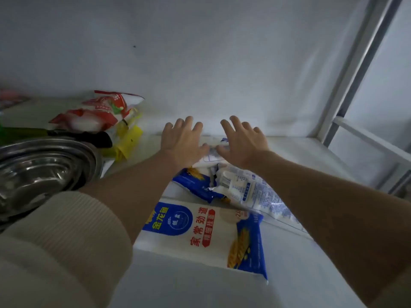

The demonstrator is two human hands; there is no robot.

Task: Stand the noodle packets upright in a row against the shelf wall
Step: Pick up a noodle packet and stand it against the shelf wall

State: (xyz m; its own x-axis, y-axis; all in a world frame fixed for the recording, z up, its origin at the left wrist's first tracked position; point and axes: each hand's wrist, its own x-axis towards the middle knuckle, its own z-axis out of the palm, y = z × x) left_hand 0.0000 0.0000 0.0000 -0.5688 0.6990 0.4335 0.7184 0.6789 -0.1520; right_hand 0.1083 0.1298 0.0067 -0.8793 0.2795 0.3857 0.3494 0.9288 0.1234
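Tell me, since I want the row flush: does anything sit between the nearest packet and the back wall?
Yes. Two other noodle packets lie flat between the nearest packet and the back wall, with both hands over them.

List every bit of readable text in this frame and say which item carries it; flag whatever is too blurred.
"金龙鱼" on the blue badge of the nearest noodle packet, lying flat.
"家常劲道" in red on the same packet.
"精细挂面" in its red band, less sure.
"2.0", cut off, by its top edge.
Middle noodle packet: barcode and fine print, too small to read.
Red and white bags at left: lettering blurred.
Packet under the left hand and right hand: nothing legible.
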